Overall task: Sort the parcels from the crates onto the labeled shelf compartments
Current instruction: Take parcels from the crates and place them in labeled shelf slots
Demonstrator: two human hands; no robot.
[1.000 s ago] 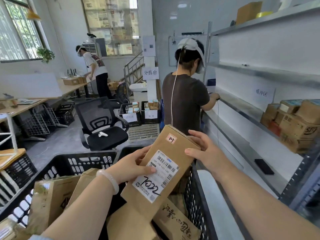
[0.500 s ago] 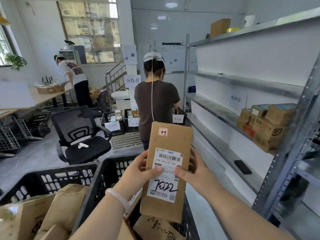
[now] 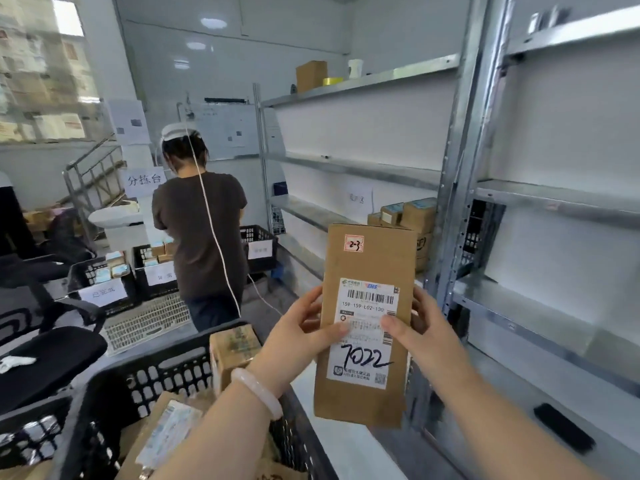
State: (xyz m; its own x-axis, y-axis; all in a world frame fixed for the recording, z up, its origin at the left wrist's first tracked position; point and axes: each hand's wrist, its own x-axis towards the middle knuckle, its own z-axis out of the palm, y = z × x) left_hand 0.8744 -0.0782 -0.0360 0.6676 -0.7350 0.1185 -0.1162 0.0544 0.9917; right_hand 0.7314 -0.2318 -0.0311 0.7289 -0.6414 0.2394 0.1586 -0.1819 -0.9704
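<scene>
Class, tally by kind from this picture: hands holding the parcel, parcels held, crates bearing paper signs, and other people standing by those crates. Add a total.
Hands: 2
Parcel: 1
Signed crates: 3
Person: 1
Total: 7

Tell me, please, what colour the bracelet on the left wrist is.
Pale pink, almost white: the bracelet shows best in the head view.

Single head-worn wide-angle view, facing forward and slightly down. The parcel (image 3: 367,327) sits close in front of the lens; metal shelving (image 3: 554,202) runs down the right side, and a black crate (image 3: 156,379) fills the lower left corner.
</scene>
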